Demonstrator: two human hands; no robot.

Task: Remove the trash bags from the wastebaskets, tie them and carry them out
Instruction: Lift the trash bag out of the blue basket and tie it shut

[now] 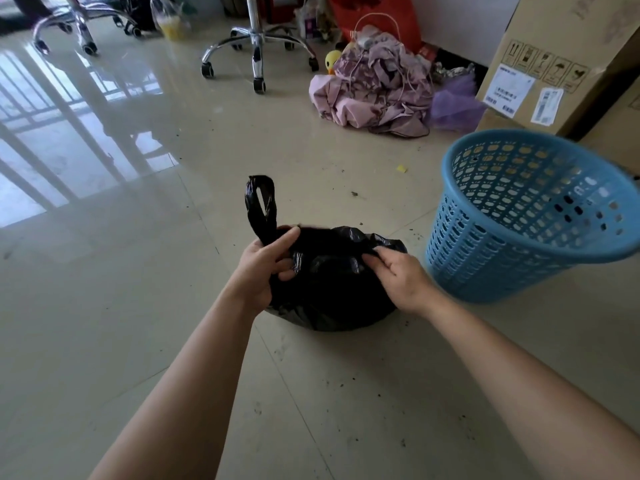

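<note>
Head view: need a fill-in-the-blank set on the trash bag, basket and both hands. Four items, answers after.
1. The black trash bag sits on the ____, outside the wastebasket.
2. The wastebasket's colour is ____.
3. The left hand grips the base of the handle loop, which points ____.
4. The right hand pinches the bag's plastic on the side nearer the ____.
Missing words: floor; blue; up; wastebasket.
</note>
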